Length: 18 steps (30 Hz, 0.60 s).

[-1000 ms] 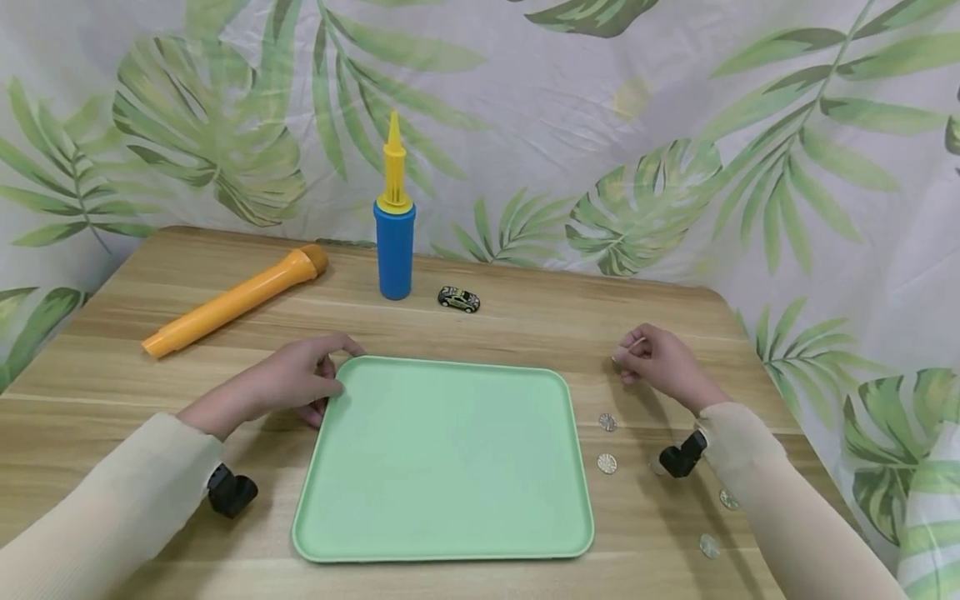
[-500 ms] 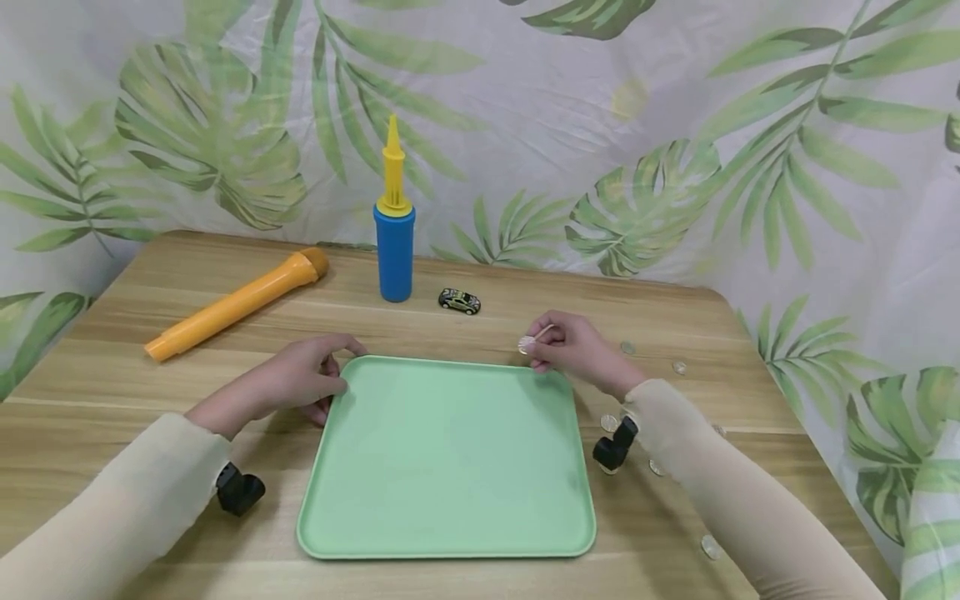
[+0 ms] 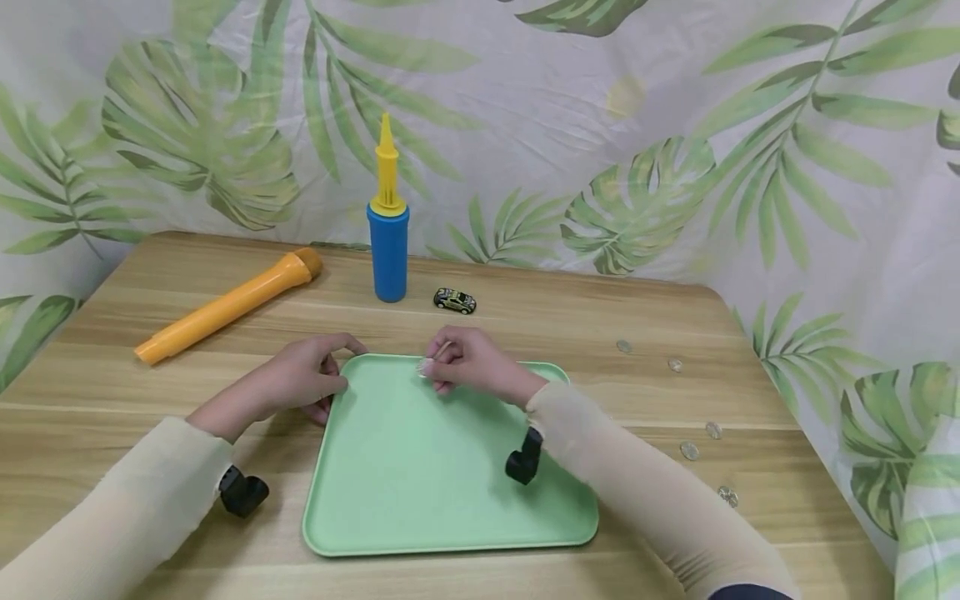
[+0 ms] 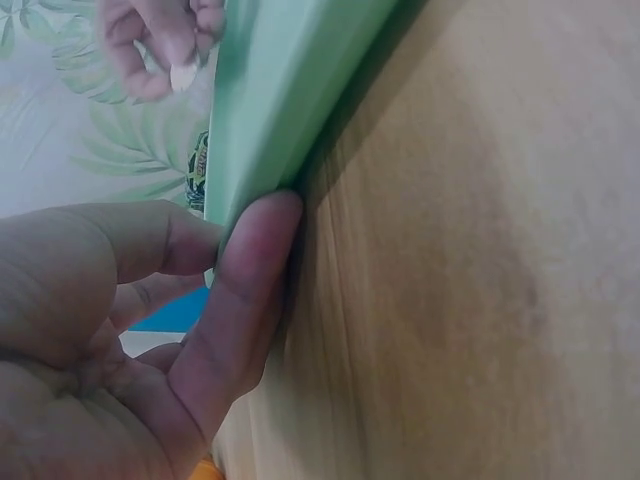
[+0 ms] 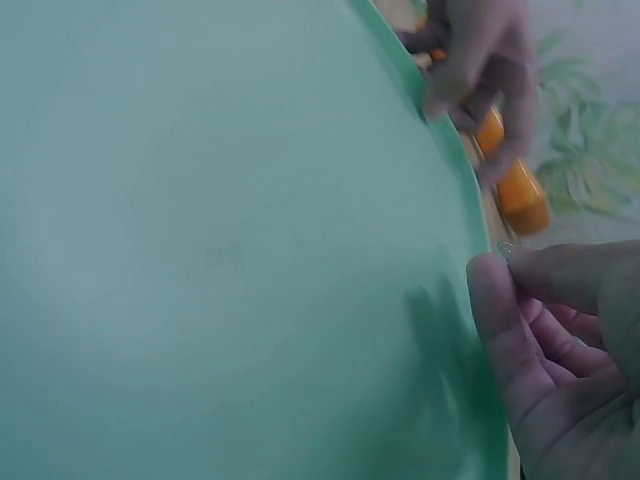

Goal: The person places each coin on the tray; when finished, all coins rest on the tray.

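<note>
Right hand (image 3: 468, 365) pinches a coin (image 3: 425, 367) over the tray's (image 3: 450, 483) far edge, near its left corner. Left hand (image 3: 300, 385) grips that corner, thumb under the rim. Tray floor bare. Loose coins (image 3: 690, 451) lie on the bench (image 3: 675, 392) well right of the tray.
</note>
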Available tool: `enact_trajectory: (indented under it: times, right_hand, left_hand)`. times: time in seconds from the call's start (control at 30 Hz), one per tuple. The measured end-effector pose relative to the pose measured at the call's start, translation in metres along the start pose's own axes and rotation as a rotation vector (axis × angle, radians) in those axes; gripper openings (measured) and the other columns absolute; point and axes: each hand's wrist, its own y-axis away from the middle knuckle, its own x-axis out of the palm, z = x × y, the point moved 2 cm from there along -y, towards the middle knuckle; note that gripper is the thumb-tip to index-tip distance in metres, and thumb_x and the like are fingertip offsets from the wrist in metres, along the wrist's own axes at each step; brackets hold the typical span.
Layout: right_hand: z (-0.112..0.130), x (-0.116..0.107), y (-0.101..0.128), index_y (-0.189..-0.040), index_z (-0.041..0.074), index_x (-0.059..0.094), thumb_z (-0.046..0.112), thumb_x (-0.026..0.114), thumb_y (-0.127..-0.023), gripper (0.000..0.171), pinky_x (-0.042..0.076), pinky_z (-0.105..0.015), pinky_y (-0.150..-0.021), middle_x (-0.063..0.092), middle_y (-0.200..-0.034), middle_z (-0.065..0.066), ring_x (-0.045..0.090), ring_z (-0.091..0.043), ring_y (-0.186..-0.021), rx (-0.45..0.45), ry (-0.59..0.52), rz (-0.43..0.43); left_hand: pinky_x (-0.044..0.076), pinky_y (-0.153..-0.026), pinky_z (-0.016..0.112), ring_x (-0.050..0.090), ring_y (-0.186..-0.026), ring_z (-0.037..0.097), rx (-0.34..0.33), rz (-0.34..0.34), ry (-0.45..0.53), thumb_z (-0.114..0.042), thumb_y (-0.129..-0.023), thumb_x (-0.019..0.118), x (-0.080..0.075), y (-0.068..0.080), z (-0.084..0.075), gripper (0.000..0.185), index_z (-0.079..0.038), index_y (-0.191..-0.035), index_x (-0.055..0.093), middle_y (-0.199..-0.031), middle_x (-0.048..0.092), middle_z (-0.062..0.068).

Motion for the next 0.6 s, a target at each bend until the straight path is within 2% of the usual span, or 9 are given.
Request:
enact_trajectory:
  times: [0.13,0.27,0.37,0.6]
  right_hand:
    - [0.007,0.026,-0.011,-0.110,-0.002,0.063,0.005,0.070,-0.100,0.015,0.063,-0.026,-0.069,0.072,-0.084,-0.015,0.067,-0.010,-0.067,-0.022,0.061,0.042]
    - [0.015,0.044,-0.019,-0.107,0.001,0.066,0.010,0.069,-0.101,0.012,0.056,-0.020,-0.064,0.073,-0.084,-0.014,0.065,-0.011,-0.066,-0.046,0.149,0.055]
    - [0.021,0.051,-0.021,-0.106,0.003,0.068,0.010,0.069,-0.101,0.009,0.050,-0.017,-0.062,0.073,-0.084,-0.014,0.062,-0.009,-0.064,-0.057,0.220,0.052]
    - [0.028,0.058,-0.021,-0.106,0.004,0.068,0.011,0.070,-0.100,0.010,0.043,-0.015,-0.062,0.064,-0.081,0.000,0.053,-0.005,-0.068,-0.049,0.388,0.003]
  left_hand:
    - [0.065,-0.060,0.038,0.066,-0.066,0.018,0.002,0.002,0.007,0.001,-0.098,0.058,0.000,0.000,-0.001,0.051,-0.003,-0.148,0.048,-0.091,0.059,0.015]
    - [0.065,-0.061,0.038,0.067,-0.065,0.018,0.000,0.002,0.008,0.000,-0.099,0.058,0.000,0.001,-0.001,0.051,-0.003,-0.148,0.047,-0.090,0.059,0.014]
    - [0.065,-0.060,0.037,0.067,-0.064,0.018,-0.003,-0.002,0.002,-0.001,-0.099,0.059,0.000,0.002,-0.002,0.050,-0.003,-0.148,0.048,-0.087,0.059,0.013]
    - [0.065,-0.060,0.037,0.065,-0.064,0.018,0.005,0.003,-0.010,0.000,-0.099,0.059,-0.001,0.004,-0.004,0.051,-0.002,-0.148,0.047,-0.085,0.058,0.012]
